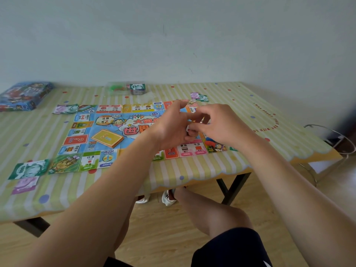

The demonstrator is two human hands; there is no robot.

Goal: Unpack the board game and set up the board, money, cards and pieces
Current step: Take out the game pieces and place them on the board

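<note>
The colourful paper game board (107,135) lies flat on the table (240,116). An orange card stack (107,138) sits on its left half. Paper money lies off the board's corners: near left (28,169), far left (65,109) and far right (199,96). My left hand (171,130) and my right hand (217,124) meet above the board's right half, fingers pinched together around a small white thing (187,128) that I cannot make out. A clear plastic tray (127,88) with green pieces and a banknote wad stands at the far edge.
The blue game box (25,96) lies at the far left corner. A striped cloth covers the table, and a wall runs right behind it. A round metal stool (331,139) stands off the right end. My knees and white shoes (167,197) are under the near edge.
</note>
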